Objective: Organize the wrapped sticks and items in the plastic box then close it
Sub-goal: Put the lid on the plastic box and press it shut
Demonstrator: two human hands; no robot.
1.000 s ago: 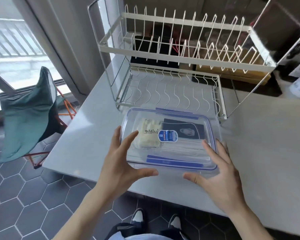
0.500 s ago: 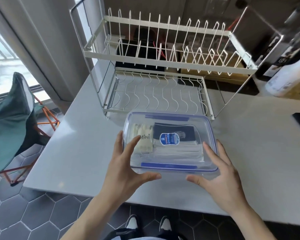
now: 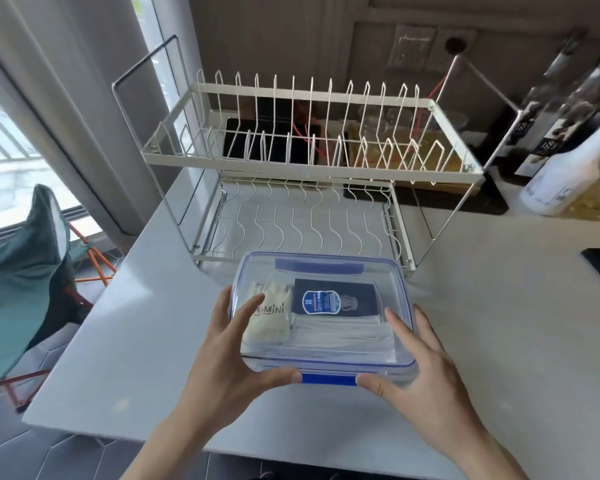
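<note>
A white counter fills most of the view. A two-tier wire rack stands on it at the back, with a white bottle near the right edge. A green folding chair sits on the tiled floor to the left.

The clear plastic box rests on the counter just in front of the rack, with its blue-trimmed lid on top. Through the lid show a cream packet marked "Mini" at the left, a dark packet behind, and pale wrapped sticks lying flat along the front.

The left hand clasps the box's left side, fingers spread over the lid, thumb on the front edge. The right hand grips the right side likewise, thumb beside the blue front clip.
</note>
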